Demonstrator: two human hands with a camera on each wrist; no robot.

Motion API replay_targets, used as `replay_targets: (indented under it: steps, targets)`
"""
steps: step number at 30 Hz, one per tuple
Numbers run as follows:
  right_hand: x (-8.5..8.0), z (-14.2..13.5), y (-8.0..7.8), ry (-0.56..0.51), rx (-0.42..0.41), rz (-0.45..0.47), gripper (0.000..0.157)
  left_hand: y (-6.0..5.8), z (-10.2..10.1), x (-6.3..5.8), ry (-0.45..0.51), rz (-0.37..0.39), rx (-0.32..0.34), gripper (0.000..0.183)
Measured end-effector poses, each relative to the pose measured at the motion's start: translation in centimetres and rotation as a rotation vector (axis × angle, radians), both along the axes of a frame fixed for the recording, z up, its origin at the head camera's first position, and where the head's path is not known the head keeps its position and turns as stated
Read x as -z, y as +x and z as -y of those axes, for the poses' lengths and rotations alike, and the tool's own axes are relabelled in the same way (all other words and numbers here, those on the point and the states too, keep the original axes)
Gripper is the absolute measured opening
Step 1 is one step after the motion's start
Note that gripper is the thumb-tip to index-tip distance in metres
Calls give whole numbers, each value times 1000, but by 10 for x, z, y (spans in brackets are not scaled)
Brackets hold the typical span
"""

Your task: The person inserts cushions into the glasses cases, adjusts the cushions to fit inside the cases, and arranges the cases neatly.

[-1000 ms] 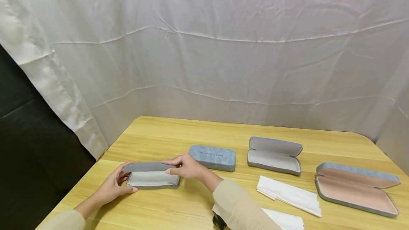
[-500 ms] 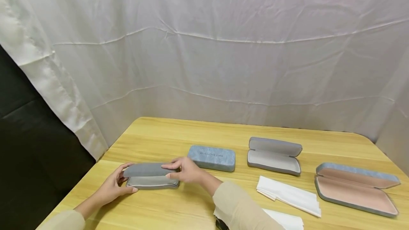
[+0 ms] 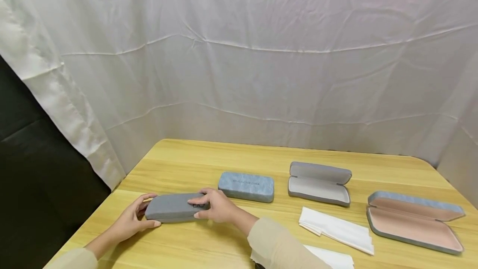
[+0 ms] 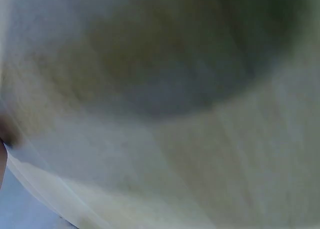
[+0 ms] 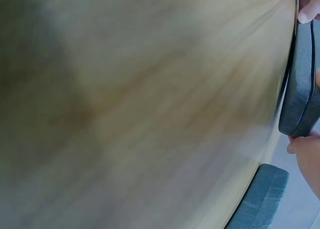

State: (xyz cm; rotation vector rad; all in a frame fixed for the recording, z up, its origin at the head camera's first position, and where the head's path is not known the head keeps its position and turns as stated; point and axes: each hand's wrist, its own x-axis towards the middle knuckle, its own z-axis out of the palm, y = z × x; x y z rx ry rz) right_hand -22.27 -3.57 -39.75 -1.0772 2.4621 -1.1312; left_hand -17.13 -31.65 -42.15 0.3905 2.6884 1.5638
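Observation:
A closed grey glasses case (image 3: 168, 207) lies on the wooden table in the head view. My left hand (image 3: 130, 220) grips its left end, thumb at the front edge and fingers behind. At the other end my right hand (image 3: 219, 207) holds the case, fingers across the lid over a small dark glasses mark and thumb at the front side. In the right wrist view the grey case (image 5: 300, 84) shows its seam line, with the right hand (image 5: 307, 156) at its near end. Only a sliver of a finger (image 4: 7, 131) enters the left wrist view.
Behind my right hand sits a closed blue glasses case (image 3: 246, 187). Farther right stand an open grey case (image 3: 319, 190) and an open blue case with pink lining (image 3: 414, 227). Two white folded cloths (image 3: 336, 231) lie in front of them, one partly behind my sleeve. A white curtain (image 3: 239, 74) hangs behind the table.
The lid of the grey case has come down from half raised to closed under my right hand, covering the pale inside. My left hand has stayed at the left end.

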Motion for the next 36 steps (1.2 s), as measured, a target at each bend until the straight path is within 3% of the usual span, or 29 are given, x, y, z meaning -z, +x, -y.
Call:
replay_targets:
  steps: [13,27,36]
  targets:
    - [-1,3,2,75,58,-49,49,-7,-5,-10,-246,-47,-60,76]
    - [1,8,-1,130,77,-72,52,-10,-8,-12,-321,-95,-72,74]
    - [-5,6,0,180,68,-111,56,-12,-11,-32,-478,-105,-36,85]
